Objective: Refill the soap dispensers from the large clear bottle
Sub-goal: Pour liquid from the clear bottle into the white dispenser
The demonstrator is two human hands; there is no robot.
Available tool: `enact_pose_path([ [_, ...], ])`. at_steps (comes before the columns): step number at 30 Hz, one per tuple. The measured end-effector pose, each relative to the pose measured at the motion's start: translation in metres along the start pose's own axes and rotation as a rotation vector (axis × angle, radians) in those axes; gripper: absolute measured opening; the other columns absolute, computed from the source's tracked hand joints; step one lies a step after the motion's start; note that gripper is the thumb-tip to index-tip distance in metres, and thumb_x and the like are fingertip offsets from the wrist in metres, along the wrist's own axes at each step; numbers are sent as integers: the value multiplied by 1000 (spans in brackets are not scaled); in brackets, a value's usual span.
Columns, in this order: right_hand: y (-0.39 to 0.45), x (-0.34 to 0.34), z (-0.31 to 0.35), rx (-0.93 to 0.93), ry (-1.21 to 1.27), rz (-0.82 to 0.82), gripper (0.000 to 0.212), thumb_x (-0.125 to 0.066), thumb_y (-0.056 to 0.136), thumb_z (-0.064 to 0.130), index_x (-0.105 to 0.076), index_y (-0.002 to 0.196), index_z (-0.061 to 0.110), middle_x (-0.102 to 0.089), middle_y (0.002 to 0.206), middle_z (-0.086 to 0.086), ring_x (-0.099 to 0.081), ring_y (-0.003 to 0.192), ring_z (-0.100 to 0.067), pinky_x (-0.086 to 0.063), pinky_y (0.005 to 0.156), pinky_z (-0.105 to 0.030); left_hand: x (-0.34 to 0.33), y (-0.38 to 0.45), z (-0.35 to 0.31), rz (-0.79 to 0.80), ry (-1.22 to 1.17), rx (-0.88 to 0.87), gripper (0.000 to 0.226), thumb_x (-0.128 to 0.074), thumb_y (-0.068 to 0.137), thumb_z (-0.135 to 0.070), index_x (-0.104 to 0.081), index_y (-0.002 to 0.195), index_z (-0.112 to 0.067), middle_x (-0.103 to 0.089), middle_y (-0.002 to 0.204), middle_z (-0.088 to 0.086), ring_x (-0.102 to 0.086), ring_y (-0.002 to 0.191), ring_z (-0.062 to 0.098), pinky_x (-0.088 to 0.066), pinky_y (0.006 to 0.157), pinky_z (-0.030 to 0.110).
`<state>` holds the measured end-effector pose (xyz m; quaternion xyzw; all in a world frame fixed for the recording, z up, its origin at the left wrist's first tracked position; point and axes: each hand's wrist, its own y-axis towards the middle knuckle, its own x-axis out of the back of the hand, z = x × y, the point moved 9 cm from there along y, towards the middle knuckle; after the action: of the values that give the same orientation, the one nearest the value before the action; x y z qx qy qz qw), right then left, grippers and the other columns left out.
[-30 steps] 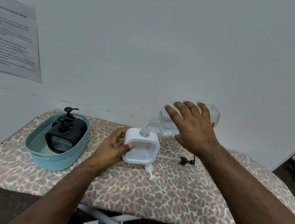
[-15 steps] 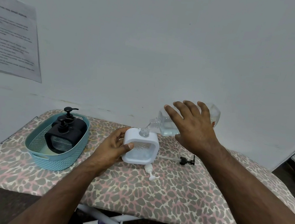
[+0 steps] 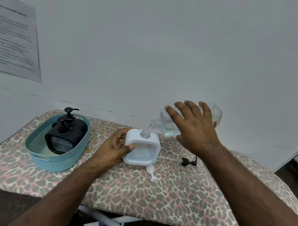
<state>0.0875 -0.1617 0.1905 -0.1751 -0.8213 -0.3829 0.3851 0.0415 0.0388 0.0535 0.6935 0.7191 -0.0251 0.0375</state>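
The large clear bottle is tipped over, right of the middle of the bench, with its threaded neck pointing left and down, just above the open mouth of the white dispenser, and a thin stream runs from the one into the other. The right hand lies over the top of this bottle with the fingers spread along its body; it clearly carries the bottle, so I judge its grip is closed around it, although the thumb is hidden underneath. The left hand holds the white dispenser from its left side, the thumb on the front face, the fingers behind, and keeps it upright on the bench. The bottle looks like thin plastic and is only partly full, so it should be fairly light, but the liquid will move inside and shift the weight; a wide hold around the body is better than one near the neck. If soap gets on the outside it may become slippery. The dispenser is hard and light, so it needs that steadying hand. The white pump and a black pump lie on the bench near it. Two black dispensers wait in the teal basket at the left.
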Motion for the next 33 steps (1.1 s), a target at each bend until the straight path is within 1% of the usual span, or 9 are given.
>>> enact_pose_path([
  [2,0,-2,0,-3,-4,4,101,-90,61,13,-41,148,23,-52,146,-11,-50,134,-37,-31,109,-64,1,0,0,-2,4,-3,42,-68,96,-12,-60,128,-38,-66,130,1,-64,121,26,-63,80,43],
  [5,0,-2,0,-2,-9,-9,99,-88,62,10,-40,148,23,-52,146,-10,-50,133,-37,-31,110,-64,2,0,1,-17,11,0,43,-69,95,-11,-60,127,-38,-65,131,-2,-62,123,24,-62,86,50],
  [7,0,-1,0,1,-6,-21,98,-88,61,10,-41,147,22,-53,145,-11,-51,133,-38,-31,109,-65,1,0,1,-17,10,0,42,-69,95,-11,-60,128,-37,-65,130,-2,-62,123,24,-62,87,51],
  [12,-1,-3,1,3,-11,-23,96,-86,64,7,-43,148,23,-53,146,-11,-50,134,-37,-30,109,-65,1,0,2,-12,-8,1,44,-68,95,-10,-60,128,-37,-64,132,-1,-62,123,25,-63,78,39],
  [21,-1,-4,2,9,-21,-28,97,-87,65,8,-41,149,24,-52,147,-11,-49,135,-37,-29,110,-64,1,1,4,-15,3,2,44,-68,95,-10,-59,130,-34,-64,132,1,-62,123,26,-63,76,37],
  [24,-2,-3,2,10,-19,-30,97,-88,64,9,-42,148,23,-52,147,-12,-49,135,-38,-29,110,-65,1,1,3,-11,5,-3,44,-68,95,-10,-58,130,-36,-62,135,0,-61,124,24,-63,75,35],
  [29,-2,-5,2,9,-25,-29,96,-86,66,7,-41,149,24,-52,148,-11,-48,135,-37,-28,111,-65,1,2,4,0,12,-18,43,-69,95,-11,-61,126,-40,-63,134,-1,-61,125,25,-63,78,39],
  [33,-2,-4,1,9,-26,-39,95,-85,68,6,-41,149,24,-51,148,-11,-47,136,-37,-27,111,-65,1,3,5,1,13,-24,43,-70,94,-12,-61,125,-41,-64,134,-2,-62,124,26,-63,77,37],
])
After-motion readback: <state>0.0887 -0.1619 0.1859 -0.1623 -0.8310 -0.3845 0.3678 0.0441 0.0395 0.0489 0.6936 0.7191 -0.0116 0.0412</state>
